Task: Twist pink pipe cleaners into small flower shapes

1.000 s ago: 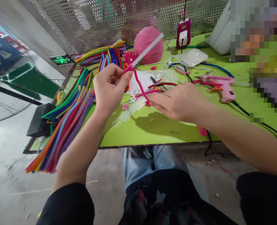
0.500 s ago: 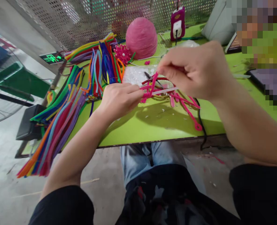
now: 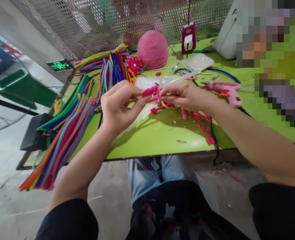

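Note:
Between my two hands is a pink pipe cleaner (image 3: 151, 91), wound into a tight coil near my left fingers. My left hand (image 3: 121, 105) pinches the coiled end between thumb and fingertips. Close by on the right, my right hand (image 3: 181, 95) grips the same pipe cleaner where it stands up as a short loop. Below and behind the hands lie more pink pipe cleaner pieces (image 3: 202, 128), one ending in a small ring. A bundle of clear sticks (image 3: 140, 119) lies on the table under my left hand.
Colourful pipe cleaner bundles (image 3: 70, 133) cover the left side of the green table (image 3: 147, 146). A pink ball (image 3: 152, 50) and pink flower (image 3: 134, 65) stand behind. To the right lie a pink glue gun (image 3: 231, 91) and its black cord (image 3: 213, 140). A power strip (image 3: 188, 38) hangs at the back.
My right hand has come down and in toward my left, uncovering the glue gun. The left hand has turned, so the pink coil now shows between its fingertips.

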The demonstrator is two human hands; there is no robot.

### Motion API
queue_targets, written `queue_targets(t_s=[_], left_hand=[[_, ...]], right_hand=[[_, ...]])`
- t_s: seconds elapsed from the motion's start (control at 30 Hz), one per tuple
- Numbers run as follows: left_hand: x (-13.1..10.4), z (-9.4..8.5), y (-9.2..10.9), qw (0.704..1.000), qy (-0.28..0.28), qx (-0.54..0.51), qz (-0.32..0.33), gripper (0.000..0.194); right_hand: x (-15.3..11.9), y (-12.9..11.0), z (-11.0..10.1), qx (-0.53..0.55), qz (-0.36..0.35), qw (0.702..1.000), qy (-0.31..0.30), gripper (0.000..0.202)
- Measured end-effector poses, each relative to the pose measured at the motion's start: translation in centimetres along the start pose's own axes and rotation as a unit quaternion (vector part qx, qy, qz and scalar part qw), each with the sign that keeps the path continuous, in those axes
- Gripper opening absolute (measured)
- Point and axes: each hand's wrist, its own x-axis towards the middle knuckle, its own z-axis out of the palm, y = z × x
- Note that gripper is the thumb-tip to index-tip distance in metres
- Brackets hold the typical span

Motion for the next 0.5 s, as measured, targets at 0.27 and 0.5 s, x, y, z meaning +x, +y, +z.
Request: queue_targets(t_s=[0.27,0.5], left_hand=[[0.2,-0.3,-1.2,0.995,0.011,0.049,-0.087,0.028],[0.0,0.0,0.7,0.985,-0.078,0.041,-0.148,0.023]], right_hand=[[-1.7,-3.9,-1.5,-0.226,-0.062,0.972,-0.025,0.03],[-1.9,-2.3,-2.4,-0.312,-0.036,0.947,0.062,0.051]])
